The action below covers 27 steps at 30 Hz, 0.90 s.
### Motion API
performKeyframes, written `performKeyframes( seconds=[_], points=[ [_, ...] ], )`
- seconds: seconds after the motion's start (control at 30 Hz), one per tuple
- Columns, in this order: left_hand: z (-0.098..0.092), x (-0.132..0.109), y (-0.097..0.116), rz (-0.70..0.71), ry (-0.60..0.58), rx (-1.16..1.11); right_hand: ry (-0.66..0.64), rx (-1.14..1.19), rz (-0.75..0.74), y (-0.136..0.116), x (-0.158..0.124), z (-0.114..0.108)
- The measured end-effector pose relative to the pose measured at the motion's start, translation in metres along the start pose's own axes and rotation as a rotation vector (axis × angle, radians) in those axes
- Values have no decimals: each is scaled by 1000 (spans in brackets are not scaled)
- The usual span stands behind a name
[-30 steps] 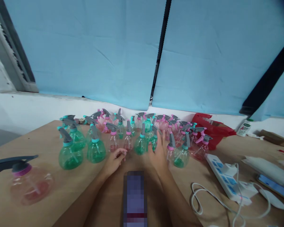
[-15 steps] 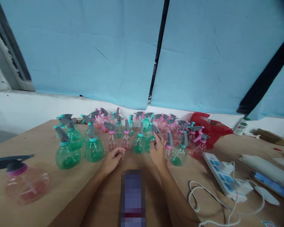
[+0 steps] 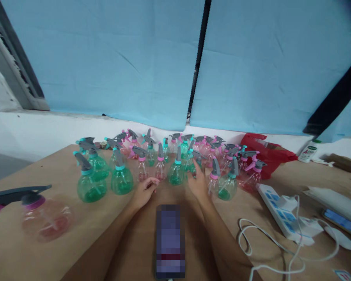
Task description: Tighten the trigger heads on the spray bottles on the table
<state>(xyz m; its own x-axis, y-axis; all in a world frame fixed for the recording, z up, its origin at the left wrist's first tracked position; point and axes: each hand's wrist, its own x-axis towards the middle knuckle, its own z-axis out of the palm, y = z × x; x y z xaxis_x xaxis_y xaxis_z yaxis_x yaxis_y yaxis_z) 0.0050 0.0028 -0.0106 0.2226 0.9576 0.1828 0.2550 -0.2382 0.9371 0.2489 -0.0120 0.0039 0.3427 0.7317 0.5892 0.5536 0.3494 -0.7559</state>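
Several small spray bottles [image 3: 175, 171], green and pink with grey triggers, stand clustered at the far side of a brown table [image 3: 84, 238]. My right hand [image 3: 198, 182] reaches into the cluster, its fingers closed around the neck of a green spray bottle [image 3: 190, 164]. To its left, my left hand [image 3: 144, 191] rests on the table with its fingers loosely curled and nothing in them, just in front of a pink bottle [image 3: 160, 168]. A blurred dark phone-like object [image 3: 169, 238] lies between my forearms.
Two larger green bottles [image 3: 91, 184] stand at the left of the cluster, and a big pink spray bottle [image 3: 43, 216] sits near the table's left edge. On the right lie a white power strip [image 3: 276, 203], a looped cable [image 3: 269, 249] and a red bag [image 3: 266, 154]. Blue sheeting hangs behind.
My right hand went from spread flat in front of the bottles to closed on a green bottle. My left hand stayed curled on the table. The view shifted slightly.
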Motion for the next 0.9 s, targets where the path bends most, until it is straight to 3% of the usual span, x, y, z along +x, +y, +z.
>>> performKeyframes(
  seconds=[0.23, 0.63, 0.9],
  points=[
    [0, -2, 4, 3, 2, 43, -2, -82, 81, -4, 1, 0],
    [-1, 3, -10, 87, -14, 44, -173, -701, 123, -55, -14, -16],
    [0, 0, -1, 2, -25, 37, -114, -747, 17, -50, -16, -19]
  ],
)
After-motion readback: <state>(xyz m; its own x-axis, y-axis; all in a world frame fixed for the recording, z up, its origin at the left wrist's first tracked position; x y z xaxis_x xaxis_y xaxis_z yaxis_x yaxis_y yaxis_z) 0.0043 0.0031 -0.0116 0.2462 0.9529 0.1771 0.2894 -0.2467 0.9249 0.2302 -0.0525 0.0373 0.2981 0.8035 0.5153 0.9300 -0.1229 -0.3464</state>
